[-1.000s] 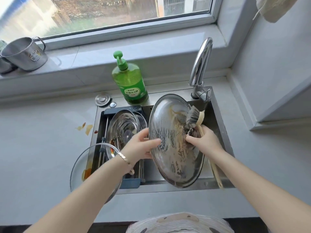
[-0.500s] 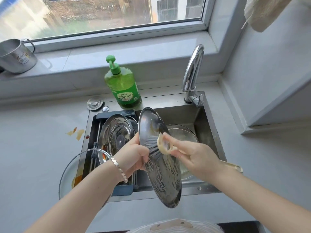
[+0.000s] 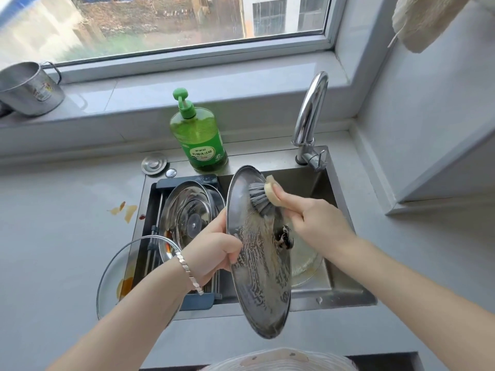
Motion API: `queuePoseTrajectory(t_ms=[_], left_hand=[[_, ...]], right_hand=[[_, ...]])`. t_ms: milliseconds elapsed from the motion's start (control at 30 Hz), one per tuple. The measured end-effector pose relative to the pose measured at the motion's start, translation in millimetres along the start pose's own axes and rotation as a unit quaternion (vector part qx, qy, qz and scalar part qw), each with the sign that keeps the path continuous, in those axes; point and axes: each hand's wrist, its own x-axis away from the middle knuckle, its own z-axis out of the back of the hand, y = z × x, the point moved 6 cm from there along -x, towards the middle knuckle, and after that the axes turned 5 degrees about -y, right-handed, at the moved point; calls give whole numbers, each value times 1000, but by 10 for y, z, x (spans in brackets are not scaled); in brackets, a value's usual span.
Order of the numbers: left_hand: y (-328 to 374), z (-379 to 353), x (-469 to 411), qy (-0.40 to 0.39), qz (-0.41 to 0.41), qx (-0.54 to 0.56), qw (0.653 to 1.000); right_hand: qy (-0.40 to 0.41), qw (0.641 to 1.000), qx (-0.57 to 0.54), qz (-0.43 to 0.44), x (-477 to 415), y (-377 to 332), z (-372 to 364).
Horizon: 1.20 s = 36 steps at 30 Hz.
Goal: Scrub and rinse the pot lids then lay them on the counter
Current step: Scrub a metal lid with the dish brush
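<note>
brush (image 3: 261, 198) handle: hidden in right hand (image 3: 318, 223)
left hand (image 3: 214, 253) fingers: behind steel lid (image 3: 257, 269)
glass lid (image 3: 109, 279): near rim under left forearm
cup (image 3: 29, 89): cut by left edge
bottle (image 3: 198, 135) label: text too small to read

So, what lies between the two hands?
In the head view, the round soapy steel pot lid, held on edge by the left hand; the right hand presses a grey-bristled brush on it.

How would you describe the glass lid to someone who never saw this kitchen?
Find the steel sink under the window. At its front-left corner, partly over the counter, sits the glass lid. Unlike the steel lids racked beside it, it is see-through, with orange smears.
</note>
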Motion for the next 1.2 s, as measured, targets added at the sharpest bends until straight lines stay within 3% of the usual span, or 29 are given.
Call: queuePoseTrajectory(t_ms=[33,200,433,567,733,900,1067,1200], left_hand=[[30,-12,3,-2,-1,-13,1000],[79,59,25,10,-2,-51,999],[81,7,56,-21,9,-45,999],[98,152,124,0,-10,-57,998],[136,109,87,-17,-29,-124,992],[102,190,65,18,-29,-113,993],[165,106,35,-13,-53,-151,987],[153,185,42,-13,-52,-120,991]], right_hand=[[-10,1000,-1,-10,14,28,-18],[33,989,37,142,422,-425,-109],[47,996,-23,73,25,-381,137],[-10,979,19,201,339,-641,-68],[49,995,-28,82,-96,-315,117],[19,980,21,195,274,-637,-132],[55,996,-54,48,-150,-225,128],[32,993,-59,102,116,-424,-72]])
